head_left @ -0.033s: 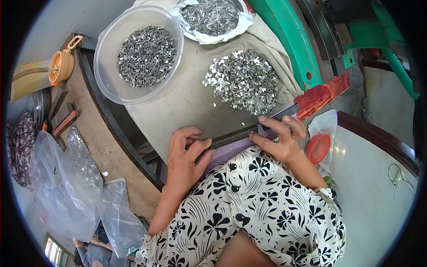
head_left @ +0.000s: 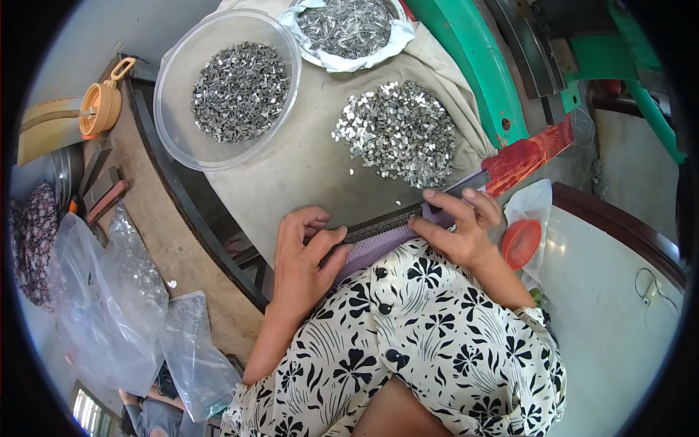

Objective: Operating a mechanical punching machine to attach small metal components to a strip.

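Note:
A long dark metal bar [head_left: 384, 225] with a row of small notches or pieces along it lies across my lap, over a purple checked cloth [head_left: 375, 246]. My left hand [head_left: 306, 253] is closed at the bar's left end, its thumb and bent fingers at the edge. Farther right, my right hand [head_left: 464, 227] grips the bar between thumb and forefinger, the other fingers curled. Just beyond the bar, a loose pile of small shiny metal pieces [head_left: 400, 135] rests on a beige cloth [head_left: 291, 191]. Whether a small piece sits under my fingertips is hidden.
A clear round tub [head_left: 169, 120] of dark metal bits stands at the far left. Behind the pile is a bowl lined with white plastic [head_left: 400, 36], full of slender metal pieces. A green machine frame [head_left: 480, 69] borders the right; plastic bags [head_left: 109, 313] hang at left.

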Action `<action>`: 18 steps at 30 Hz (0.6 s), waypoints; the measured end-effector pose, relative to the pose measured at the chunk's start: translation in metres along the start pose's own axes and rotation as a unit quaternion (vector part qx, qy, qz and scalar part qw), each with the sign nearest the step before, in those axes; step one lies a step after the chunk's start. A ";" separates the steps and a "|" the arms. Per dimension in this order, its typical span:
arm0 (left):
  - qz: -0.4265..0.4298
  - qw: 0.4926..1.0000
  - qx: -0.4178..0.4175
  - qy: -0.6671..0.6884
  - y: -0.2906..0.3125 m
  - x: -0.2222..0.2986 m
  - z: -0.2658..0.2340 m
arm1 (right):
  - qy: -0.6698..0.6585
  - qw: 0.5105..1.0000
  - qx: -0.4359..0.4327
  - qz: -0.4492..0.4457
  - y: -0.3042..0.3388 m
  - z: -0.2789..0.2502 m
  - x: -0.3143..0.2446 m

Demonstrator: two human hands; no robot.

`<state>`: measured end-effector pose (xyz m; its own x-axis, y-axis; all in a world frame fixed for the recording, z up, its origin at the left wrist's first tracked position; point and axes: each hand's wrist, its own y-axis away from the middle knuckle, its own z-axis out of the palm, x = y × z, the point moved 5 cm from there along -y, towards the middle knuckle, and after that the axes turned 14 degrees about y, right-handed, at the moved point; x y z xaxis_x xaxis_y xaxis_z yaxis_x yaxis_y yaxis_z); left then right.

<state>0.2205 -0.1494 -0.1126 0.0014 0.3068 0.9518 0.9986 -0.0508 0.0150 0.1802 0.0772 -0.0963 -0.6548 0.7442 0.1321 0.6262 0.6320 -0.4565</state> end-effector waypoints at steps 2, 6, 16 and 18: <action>0.003 1.000 0.001 0.000 0.000 0.000 0.000 | -0.007 1.000 -0.014 0.001 0.000 0.001 0.000; 0.006 1.000 0.003 0.001 0.000 0.000 0.000 | -0.026 0.998 -0.043 0.037 -0.005 -0.001 -0.003; 0.010 1.000 0.001 -0.001 -0.001 0.000 -0.001 | -0.055 0.991 -0.110 0.050 -0.023 0.000 -0.006; 0.012 1.000 0.000 -0.002 -0.002 0.001 -0.001 | -0.039 0.992 -0.118 0.020 -0.025 -0.003 -0.006</action>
<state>0.2187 -0.1500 -0.1117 0.0246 0.3099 0.9505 0.9983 -0.0572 -0.0072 0.1698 0.0577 -0.0829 -0.6520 0.7569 0.0449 0.7283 0.6417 -0.2404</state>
